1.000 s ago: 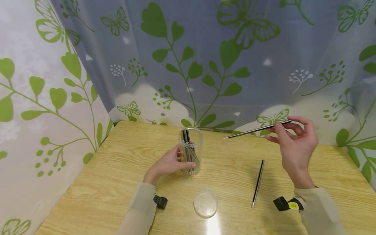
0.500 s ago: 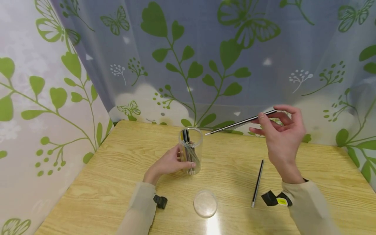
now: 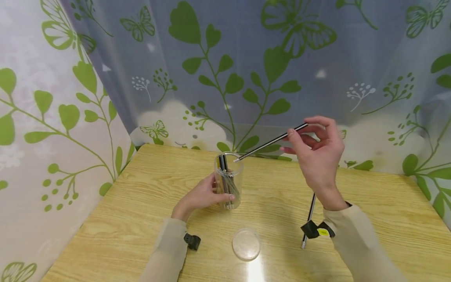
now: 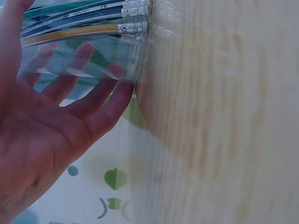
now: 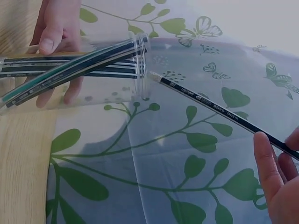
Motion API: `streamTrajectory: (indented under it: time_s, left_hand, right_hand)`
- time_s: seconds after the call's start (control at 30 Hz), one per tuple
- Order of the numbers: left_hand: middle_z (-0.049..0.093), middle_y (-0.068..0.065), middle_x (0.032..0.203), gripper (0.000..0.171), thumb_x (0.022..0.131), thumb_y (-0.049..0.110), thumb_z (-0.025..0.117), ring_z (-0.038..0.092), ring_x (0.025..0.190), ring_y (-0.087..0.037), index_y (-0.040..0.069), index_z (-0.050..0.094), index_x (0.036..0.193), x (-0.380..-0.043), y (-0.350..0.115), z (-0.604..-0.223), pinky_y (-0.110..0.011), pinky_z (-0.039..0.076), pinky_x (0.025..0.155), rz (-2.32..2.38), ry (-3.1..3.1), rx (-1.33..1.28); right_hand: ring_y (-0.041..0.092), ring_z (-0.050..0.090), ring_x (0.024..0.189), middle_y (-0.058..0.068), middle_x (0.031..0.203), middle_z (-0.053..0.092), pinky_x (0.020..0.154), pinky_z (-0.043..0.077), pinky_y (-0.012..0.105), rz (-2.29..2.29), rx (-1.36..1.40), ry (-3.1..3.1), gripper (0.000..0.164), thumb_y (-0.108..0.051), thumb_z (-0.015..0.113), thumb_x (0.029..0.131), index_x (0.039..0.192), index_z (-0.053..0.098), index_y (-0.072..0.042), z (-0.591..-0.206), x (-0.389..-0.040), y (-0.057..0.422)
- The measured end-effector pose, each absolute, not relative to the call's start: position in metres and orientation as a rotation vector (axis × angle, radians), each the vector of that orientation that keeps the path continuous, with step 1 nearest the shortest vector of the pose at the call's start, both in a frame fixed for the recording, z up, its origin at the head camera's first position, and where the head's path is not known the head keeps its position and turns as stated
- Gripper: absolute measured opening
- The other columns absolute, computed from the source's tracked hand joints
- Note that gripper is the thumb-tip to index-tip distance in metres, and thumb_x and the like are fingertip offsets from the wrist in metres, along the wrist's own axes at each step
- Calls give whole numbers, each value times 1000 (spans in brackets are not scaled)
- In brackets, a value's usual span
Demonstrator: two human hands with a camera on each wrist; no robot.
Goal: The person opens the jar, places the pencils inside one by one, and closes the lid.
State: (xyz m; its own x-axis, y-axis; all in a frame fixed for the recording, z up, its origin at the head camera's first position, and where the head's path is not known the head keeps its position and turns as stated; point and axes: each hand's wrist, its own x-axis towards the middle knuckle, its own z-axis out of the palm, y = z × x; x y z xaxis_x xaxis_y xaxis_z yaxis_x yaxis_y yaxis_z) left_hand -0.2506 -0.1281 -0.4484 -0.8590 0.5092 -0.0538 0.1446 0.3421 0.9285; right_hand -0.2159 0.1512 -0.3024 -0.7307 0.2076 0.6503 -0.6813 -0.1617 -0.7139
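Observation:
My left hand [image 3: 201, 195] grips a clear cylindrical jar [image 3: 239, 182] that stands upright on the table, thumb across its front. Several pencils [image 4: 84, 30] are inside, their white eraser ends at the bottom in the left wrist view. My right hand [image 3: 318, 158] pinches a dark striped pencil [image 3: 269, 143] near its upper end, fingers and thumb on either side. That pencil slants down to the left, and its eraser tip overlaps the jar's open mouth in the head view. From the right wrist, the tip [image 5: 155, 74] shows right at the rim.
A second dark pencil [image 3: 311, 209] lies on the wooden table [image 3: 141, 219], partly covered by the right wrist's camera. In front of the jar lies a round clear lid [image 3: 246, 244]. A curtain [image 3: 246, 78] with green leaf prints hangs behind the table.
My right hand has carried its pencil leftward and a little up, steepening it, so the eraser tip has come to the jar's mouth. The left hand and jar have stayed in place.

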Motion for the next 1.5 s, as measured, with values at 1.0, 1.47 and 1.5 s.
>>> streamTrajectory:
  time_s: [1.0, 1.47, 1.5]
  left_hand:
    - [62, -7, 136, 76, 89, 34, 81, 58, 132, -31, 26, 41, 153, -249, -128, -449, -49, 53, 107, 1525, 2263, 524]
    - [66, -9, 128, 67, 89, 34, 81, 60, 128, -30, 16, 46, 144, -250, -128, -449, -46, 54, 106, 1516, 2272, 519]
    - [66, -9, 128, 67, 89, 33, 81, 60, 128, -30, 16, 46, 145, -250, -128, -449, -47, 54, 106, 1519, 2267, 518]
  right_hand:
    - [-1, 67, 81, 17, 93, 70, 70, 60, 16, 1472, 670, -1953, 31, 9, 72, 87, 118, 68, 3, -326, -227, 108]
    - [2, 67, 79, 19, 92, 70, 68, 59, 18, 1395, 750, -1819, 28, 10, 71, 87, 114, 69, 5, -324, -229, 107]
    - [3, 67, 79, 18, 93, 70, 68, 59, 18, 1387, 738, -1837, 27, 9, 71, 87, 114, 69, 4, -326, -230, 106]
